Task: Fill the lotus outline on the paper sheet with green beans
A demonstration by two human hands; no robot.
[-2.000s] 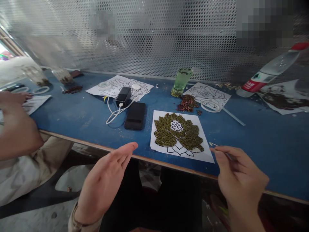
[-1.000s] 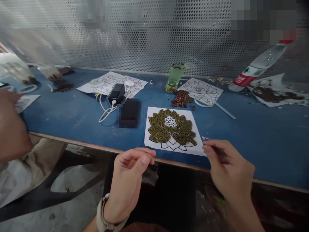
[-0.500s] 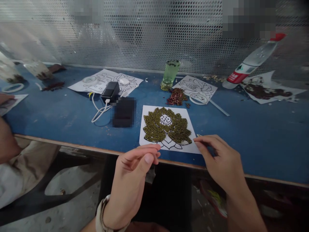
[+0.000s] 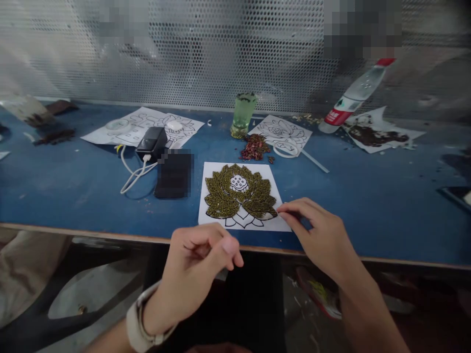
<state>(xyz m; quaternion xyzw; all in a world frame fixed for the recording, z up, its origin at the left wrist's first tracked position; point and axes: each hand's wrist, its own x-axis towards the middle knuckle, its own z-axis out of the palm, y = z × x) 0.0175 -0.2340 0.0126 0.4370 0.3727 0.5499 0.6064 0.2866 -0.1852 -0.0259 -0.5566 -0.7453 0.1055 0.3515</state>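
Observation:
A white sheet with a lotus outline (image 4: 239, 196), mostly filled with green beans, lies near the front edge of the blue table (image 4: 386, 206). My right hand (image 4: 318, 235) rests on the table at the sheet's right edge, thumb and fingers pinched together at the paper; what they grip is hidden. My left hand (image 4: 200, 262) hovers in front of the table edge below the sheet, fingers curled in against the thumb, with nothing visible in them. A watch strap (image 4: 138, 321) shows on that wrist.
Behind the sheet are a pile of red beans (image 4: 253, 147), a green glass (image 4: 242, 115), another lotus sheet (image 4: 281, 132) with a white ring (image 4: 285, 148), and a tipped bottle (image 4: 353, 95). A phone (image 4: 173, 174), a power bank (image 4: 150, 139) and a cable (image 4: 132, 174) lie left. A perforated screen (image 4: 206, 54) backs the table.
My left hand has gone from flat and spread to curled. My right hand has moved left to the sheet's edge. The view has swung right, and the neighbour's arm has left the frame.

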